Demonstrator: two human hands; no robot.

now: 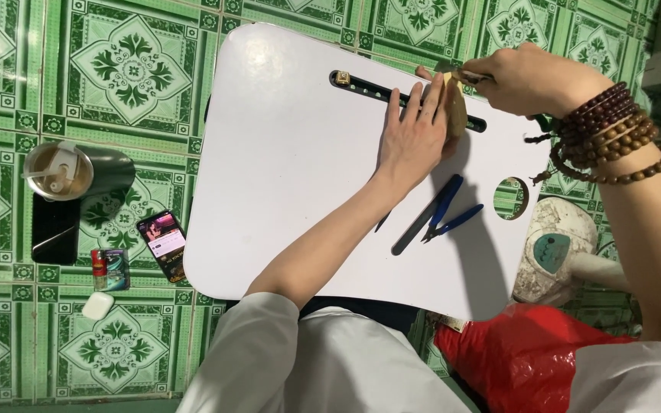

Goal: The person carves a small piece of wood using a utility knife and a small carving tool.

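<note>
So there's one white lap-desk worktop (292, 168) sitting over a green patterned tile floor (124, 76), with a long dark slot (369, 90) along its far edge and one round hole (511, 197) at the right. The left hand (415, 134) lies flat with fingers together, pressing one tan, flattish piece (455, 107) down right over the slot at the far right of the worktop. The right hand (529, 76) is curled shut around one thin tool (468, 75), tip touching the top of that tan piece; can't tell what kind of tool it is. The right wrist wears several strands of brown beaded bracelets (610, 134).

One pair of blue-handled cutters (445, 210) lies on the worktop just near of the left hand, not touched.

On the floor to the left: one steel tumbler (63, 172) with a lid, two phones (one dark (55, 233), one with its screen lit (164, 243)), one small colourful pack (110, 269), one white earbud case (98, 306). Near right: one red plastic bag (522, 356) and one white fan base (556, 248).
</note>
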